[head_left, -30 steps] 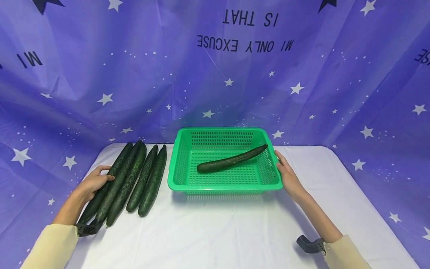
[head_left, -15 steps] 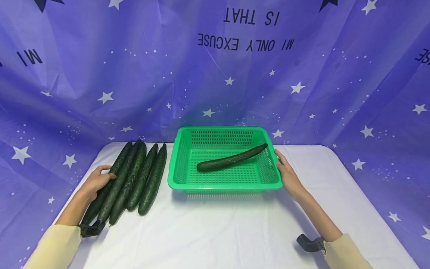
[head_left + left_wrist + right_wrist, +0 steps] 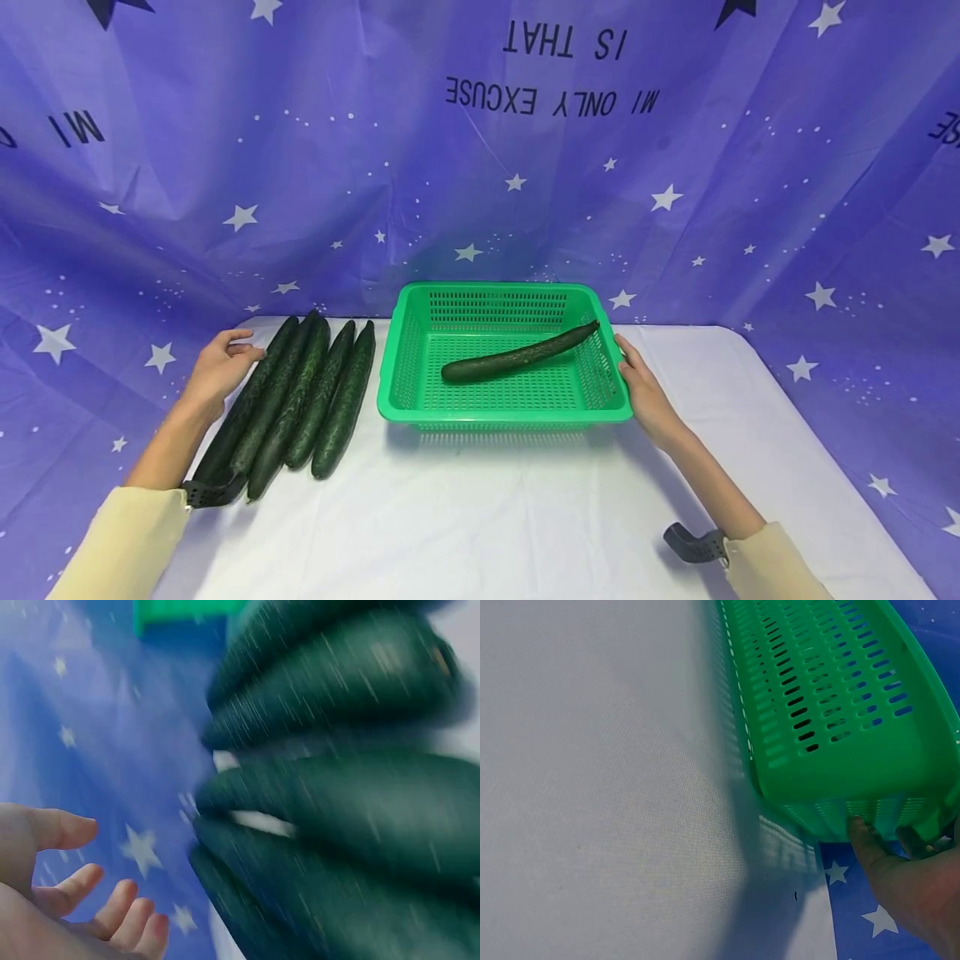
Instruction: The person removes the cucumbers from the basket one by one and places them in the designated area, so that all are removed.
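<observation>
Several long dark-green cucumbers [image 3: 347,404] lie side by side at the left of the table. My left hand [image 3: 221,367] hovers at the outermost one, fingers loosely spread and holding nothing. In the left wrist view that hand [image 3: 94,900] is apart from the blurred cucumbers [image 3: 360,682]. A green plastic basket [image 3: 510,416] stands at the middle, with one cucumber [image 3: 517,358] lying slanted inside. Against the basket's right end, my right hand [image 3: 648,400] rests its relaxed fingers on the outer wall, below the rim; the right wrist view shows these fingers [image 3: 864,838] touching it.
A white cloth [image 3: 480,525] covers the table. A purple curtain [image 3: 420,192] with stars and upside-down lettering hangs behind it and at both sides. Each wrist wears a black strap [image 3: 693,546].
My left hand has let go of the outermost cucumber and risen away toward the far side. Earlier, the left-hand cucumbers shifted slightly right. The right hand and basket stay put.
</observation>
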Available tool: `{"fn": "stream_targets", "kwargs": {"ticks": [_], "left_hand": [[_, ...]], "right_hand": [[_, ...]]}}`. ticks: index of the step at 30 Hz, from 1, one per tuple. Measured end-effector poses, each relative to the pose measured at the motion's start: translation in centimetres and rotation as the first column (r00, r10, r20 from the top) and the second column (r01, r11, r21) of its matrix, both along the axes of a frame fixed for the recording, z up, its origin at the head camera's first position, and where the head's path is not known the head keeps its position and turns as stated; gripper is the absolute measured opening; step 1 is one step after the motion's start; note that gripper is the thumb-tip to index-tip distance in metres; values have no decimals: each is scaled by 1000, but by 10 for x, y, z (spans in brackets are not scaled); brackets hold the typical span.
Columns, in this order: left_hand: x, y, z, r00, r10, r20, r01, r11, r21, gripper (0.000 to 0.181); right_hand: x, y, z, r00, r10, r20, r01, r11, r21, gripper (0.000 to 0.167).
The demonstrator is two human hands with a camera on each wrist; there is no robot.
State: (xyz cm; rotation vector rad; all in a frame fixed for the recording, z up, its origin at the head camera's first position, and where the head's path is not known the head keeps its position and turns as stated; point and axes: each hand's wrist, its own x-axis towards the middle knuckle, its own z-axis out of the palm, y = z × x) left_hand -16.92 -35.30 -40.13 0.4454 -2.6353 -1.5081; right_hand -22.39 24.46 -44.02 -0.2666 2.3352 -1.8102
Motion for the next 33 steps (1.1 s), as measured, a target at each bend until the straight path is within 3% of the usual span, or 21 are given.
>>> {"fn": "stream_targets", "kwargs": {"ticks": [4,8,16,24,33], "left_hand": [[-5,29,16,995,-73,-72,75,997,26,61],[-11,56,33,981,-164,-102,170,984,59,59],[-31,111,56,922,-368,-122,378,923,73,52],[-61,168,64,874,-475,-100,484,871,86,44],[-89,214,55,814,-575,-88,581,806,110,43]], "right_hand": [[0,0,0,1000,-4,4,4,1000,7,54],[1,-1,0,1000,-2,12,2,1000,-5,54],[1,0,1,1000,-4,3,4,1000,4,54],[1,1,1,1000,-1,8,2,1000,-13,54],[1,0,0,1000,0,4,0,1000,-14,54]]}}
